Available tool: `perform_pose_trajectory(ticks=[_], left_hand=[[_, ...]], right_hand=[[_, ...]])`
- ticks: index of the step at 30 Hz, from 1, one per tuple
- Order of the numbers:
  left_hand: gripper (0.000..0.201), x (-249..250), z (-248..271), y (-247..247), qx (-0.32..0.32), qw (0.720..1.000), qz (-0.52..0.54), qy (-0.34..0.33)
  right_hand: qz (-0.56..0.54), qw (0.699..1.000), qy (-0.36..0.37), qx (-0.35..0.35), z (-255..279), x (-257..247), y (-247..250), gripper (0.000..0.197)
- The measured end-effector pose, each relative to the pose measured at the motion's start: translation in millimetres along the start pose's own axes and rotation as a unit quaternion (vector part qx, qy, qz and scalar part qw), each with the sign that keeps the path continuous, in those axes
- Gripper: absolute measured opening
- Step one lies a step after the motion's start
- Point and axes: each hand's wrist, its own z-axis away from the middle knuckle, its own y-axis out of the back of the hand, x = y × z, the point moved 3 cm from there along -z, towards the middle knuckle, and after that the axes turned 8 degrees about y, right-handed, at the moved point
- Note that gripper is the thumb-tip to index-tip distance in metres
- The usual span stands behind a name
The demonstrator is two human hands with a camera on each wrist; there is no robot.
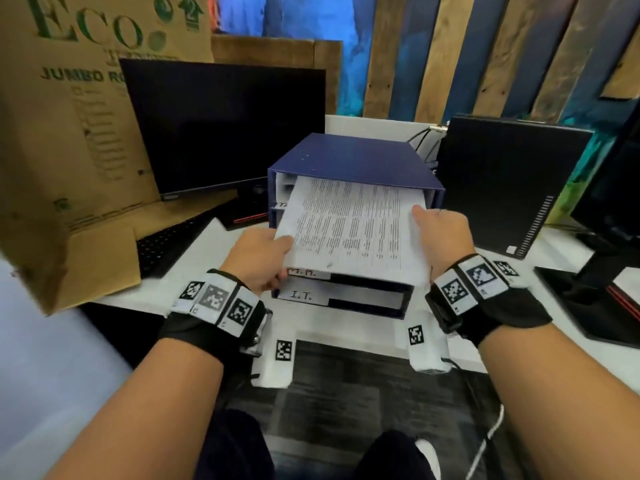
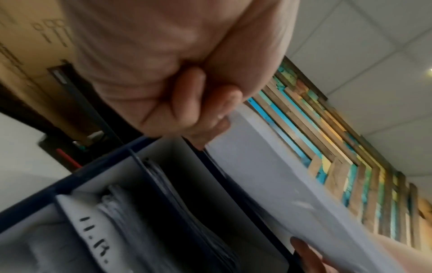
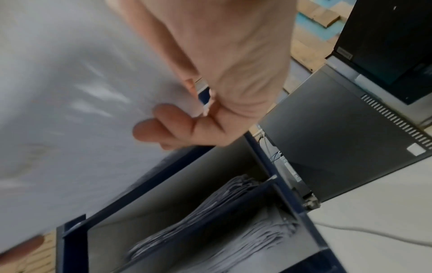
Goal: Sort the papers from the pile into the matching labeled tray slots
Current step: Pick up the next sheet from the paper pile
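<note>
Left hand (image 1: 258,258) and right hand (image 1: 441,233) both pinch paper (image 1: 349,226) by its side edges, far end inside tray (image 1: 346,157) upper slot.

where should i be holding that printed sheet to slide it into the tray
Hold the printed sheet by its two long side edges, as the left hand and right hand do now: a pinch grip from each side. Its far edge points into the blue tray, so side grips probably keep it flat.

printed sheet (image 1: 349,226): tilted, far edge in top slot | blue tray (image 1: 349,161): lower slots hold papers
</note>
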Motion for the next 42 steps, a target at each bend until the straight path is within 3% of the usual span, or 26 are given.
perform_pose_trajectory(ticks=[4, 6, 9, 11, 13, 16, 18, 21, 24, 29, 32, 34, 36, 39, 42], left_hand=[[0.026, 22, -16, -8, 0.142, 0.984, 0.008, -0.107], [0.026, 39, -25, -14, 0.17, 0.978, 0.022, -0.115], [0.036, 53, -34, -18, 0.22, 0.968, 0.067, -0.103], [0.037, 54, -28, -15, 0.29, 0.944, 0.028, -0.155], [0.025, 53, -12, -16, 0.346, 0.899, -0.042, -0.263], [0.02, 49, 0, -34, 0.303, 0.843, -0.161, -0.413], [0.024, 48, -7, -52, 0.239, 0.814, -0.275, -0.452], [0.04, 50, -19, -74, 0.152, 0.793, -0.425, -0.409], [0.045, 59, -31, -84, 0.121, 0.767, -0.498, -0.387], [0.019, 83, -31, -85, 0.097, 0.79, -0.489, -0.356], [0.023, 81, -26, -82, 0.086, 0.827, -0.437, -0.343], [0.028, 81, -16, -78, 0.095, 0.833, -0.404, -0.366], [0.026, 85, -1, -75, 0.099, 0.827, -0.38, -0.403], [0.022, 99, 14, -66, 0.106, 0.808, -0.362, -0.452], [0.026, 120, 8, -49, 0.111, 0.794, -0.361, -0.476]], right_hand=[[-0.123, 0.984, -0.125, -0.032, 14, 12, 3, 0.018], [-0.16, 0.977, -0.14, -0.034, 18, 14, 3, 0.01], [-0.225, 0.966, -0.123, 0.025, 12, 4, -6, 0.02], [-0.253, 0.958, -0.124, 0.061, 4, -6, -15, 0.021], [-0.268, 0.951, -0.123, 0.092, -7, -12, -23, 0.022], [-0.29, 0.944, -0.124, 0.099, -20, -12, -36, 0.025], [-0.29, 0.946, -0.099, 0.1, -24, -11, -41, 0.022], [-0.304, 0.948, -0.028, 0.087, -19, -8, -42, 0.027], [-0.235, 0.97, 0.021, 0.057, -14, -2, -34, 0.027], [-0.016, 0.993, 0.114, -0.006, -14, -2, -29, 0.044], [0.002, 0.992, 0.122, -0.016, -12, -4, -24, 0.045], [0.002, 0.992, 0.128, -0.012, -8, -5, -20, 0.032], [0.037, 0.99, 0.137, -0.007, -5, -9, -16, 0.018], [0.131, 0.976, 0.175, -0.005, 1, -22, -6, 0.023], [0.237, 0.944, 0.226, 0.044, -2, -45, 16, 0.021]])
